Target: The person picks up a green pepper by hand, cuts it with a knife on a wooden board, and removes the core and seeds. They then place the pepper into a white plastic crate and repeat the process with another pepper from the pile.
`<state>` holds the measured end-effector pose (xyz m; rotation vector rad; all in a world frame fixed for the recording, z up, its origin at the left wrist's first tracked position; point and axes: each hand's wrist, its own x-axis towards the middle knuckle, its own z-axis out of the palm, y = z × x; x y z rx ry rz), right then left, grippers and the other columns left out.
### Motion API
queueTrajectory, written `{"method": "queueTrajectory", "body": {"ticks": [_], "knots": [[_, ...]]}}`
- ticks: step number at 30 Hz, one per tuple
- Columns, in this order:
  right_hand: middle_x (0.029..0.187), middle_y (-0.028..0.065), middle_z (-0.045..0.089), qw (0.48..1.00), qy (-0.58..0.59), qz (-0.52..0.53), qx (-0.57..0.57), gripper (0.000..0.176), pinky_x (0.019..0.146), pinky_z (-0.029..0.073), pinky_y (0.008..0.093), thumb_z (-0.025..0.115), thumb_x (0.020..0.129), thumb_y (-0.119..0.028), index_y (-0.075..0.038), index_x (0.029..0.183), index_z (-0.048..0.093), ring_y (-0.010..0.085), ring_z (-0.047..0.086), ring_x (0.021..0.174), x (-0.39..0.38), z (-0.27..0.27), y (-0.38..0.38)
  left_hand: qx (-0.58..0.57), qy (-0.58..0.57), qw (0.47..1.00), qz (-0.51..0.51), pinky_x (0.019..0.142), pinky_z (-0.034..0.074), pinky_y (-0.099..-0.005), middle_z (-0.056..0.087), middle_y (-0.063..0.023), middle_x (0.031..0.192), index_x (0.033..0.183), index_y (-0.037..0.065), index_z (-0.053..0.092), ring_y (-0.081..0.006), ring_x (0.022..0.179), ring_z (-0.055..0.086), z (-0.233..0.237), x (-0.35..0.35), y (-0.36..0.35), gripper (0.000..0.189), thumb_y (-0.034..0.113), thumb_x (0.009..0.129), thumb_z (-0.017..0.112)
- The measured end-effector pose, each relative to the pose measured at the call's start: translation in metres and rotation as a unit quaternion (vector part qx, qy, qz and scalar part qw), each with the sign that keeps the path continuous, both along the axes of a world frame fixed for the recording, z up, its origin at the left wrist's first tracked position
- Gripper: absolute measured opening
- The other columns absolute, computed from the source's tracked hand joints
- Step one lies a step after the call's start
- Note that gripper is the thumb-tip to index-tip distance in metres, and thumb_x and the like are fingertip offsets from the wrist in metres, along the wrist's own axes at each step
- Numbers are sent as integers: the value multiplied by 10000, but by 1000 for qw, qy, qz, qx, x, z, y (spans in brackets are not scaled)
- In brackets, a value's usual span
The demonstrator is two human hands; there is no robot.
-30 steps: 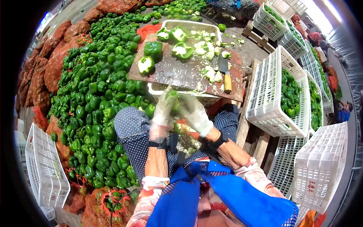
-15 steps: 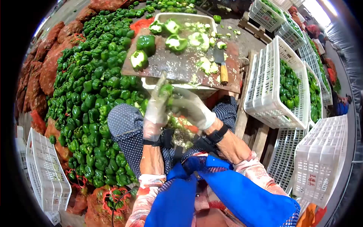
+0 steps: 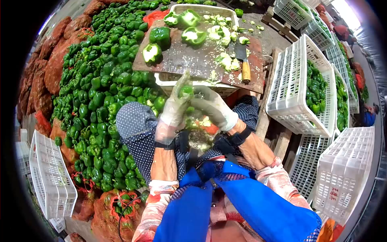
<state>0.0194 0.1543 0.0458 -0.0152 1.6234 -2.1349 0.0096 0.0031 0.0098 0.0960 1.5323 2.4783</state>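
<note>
My left hand (image 3: 175,105), in a whitish glove, grips a green bell pepper (image 3: 186,92) above my lap, its fingers pointing up. From the other side my gloved right hand (image 3: 217,109) curls its fingers against the same pepper; they are blurred and partly hide it. Just beyond the hands lies a wet cutting board (image 3: 177,52) scattered with pale seeds. On it are a whole green pepper (image 3: 160,37), cut pepper pieces (image 3: 194,36) and pale cores (image 3: 227,62). A knife (image 3: 246,71) with a wooden handle rests at the board's right side.
A large heap of green peppers (image 3: 105,101) spreads along the left, bordered by red mesh sacks (image 3: 52,72). White crates (image 3: 288,101) stand to the right, some filled with peppers. The board lies across a white tub (image 3: 165,82). Pepper scraps (image 3: 201,135) lie below my hands.
The view has shifted slightly, so the surroundings appear a little farther right. Both hands stay together at the pepper, with the right fingers slightly moved. Knife and board pieces keep their places.
</note>
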Motion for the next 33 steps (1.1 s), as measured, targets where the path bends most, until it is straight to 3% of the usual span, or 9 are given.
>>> {"method": "queueTrajectory", "body": {"ticks": [4, 11, 14, 19, 21, 24, 28, 31, 33], "knots": [[1088, 104, 612, 997, -26, 14, -68, 441, 678, 517, 245, 650, 876, -114, 10, 1265, 485, 136, 631, 855, 0, -10, 2, 46, -31, 998, -33, 846, 534, -274, 518, -82, 1300, 1509, 127, 335, -162, 992, 598, 0, 5, -3, 673, 150, 891, 604], [945, 92, 603, 995, 64, -5, 80, 391, 634, 482, 284, 656, 820, -127, 36, 1141, 503, 146, 582, 743, -6, -20, 5, -51, -36, 998, 12, 962, 475, -283, 524, -75, 1346, 1485, 85, 368, -168, 1143, 543, -5, 3, 8, 604, 69, 903, 528], [1042, 206, 635, 925, 174, 5, 338, 420, 805, 516, 399, 632, 841, -229, 11, 1158, 498, 314, 654, 875, -15, -18, -1, -41, -59, 997, 27, 979, 447, -291, 511, -70, 1378, 1430, 69, 437, -153, 1193, 507, -5, 4, 10, 499, 98, 939, 525], [1005, 179, 654, 753, 263, 54, 600, 364, 754, 569, 447, 548, 914, -195, -66, 1250, 493, 288, 682, 806, -44, -16, 10, 61, -152, 986, 42, 723, 589, -310, 585, -134, 1201, 1442, 109, 404, -202, 949, 643, 23, -3, -5, 690, 409, 887, 682], [1081, 182, 609, 750, 375, -4, 544, 434, 730, 592, 408, 565, 913, -122, -64, 1326, 442, 288, 670, 826, -77, -6, 39, 193, -78, 976, 71, 539, 576, -307, 634, -190, 1098, 1439, 65, 382, -311, 751, 701, 16, 11, -4, 927, 737, 822, 542], [1282, 217, 553, 708, 384, -31, 591, 603, 915, 541, 431, 634, 881, -164, -112, 1427, 385, 344, 627, 1053, -99, 28, 57, 311, -75, 947, -38, 651, 595, -354, 668, -166, 1076, 1382, 31, 442, -266, 828, 686, 15, 2, -16, 885, 735, 848, 493], [1177, 184, 627, 849, 287, 53, 440, 473, 901, 520, 418, 615, 899, -256, -76, 1327, 519, 298, 645, 1010, -54, 42, 24, 285, -129, 949, 41, 701, 596, -352, 650, -161, 1172, 1331, 59, 527, -262, 951, 677, -5, 1, -3, 805, 716, 867, 481], [1058, 161, 627, 693, 469, 118, 534, 365, 809, 532, 431, 633, 865, -230, -90, 1200, 594, 323, 649, 921, -41, 31, -6, 240, -153, 958, 14, 909, 531, -364, 596, -84, 1235, 1324, 125, 515, -212, 1095, 607, 7, 13, -6, 598, 583, 942, 490], [1003, 164, 618, 727, 500, 59, 467, 345, 778, 532, 437, 635, 858, -211, -97, 1180, 591, 334, 646, 895, -52, -5, -8, 196, -76, 975, 78, 793, 585, -345, 571, -92, 1202, 1308, 117, 529, -207, 1029, 622, -9, 12, 6, 518, 453, 919, 598]]}}
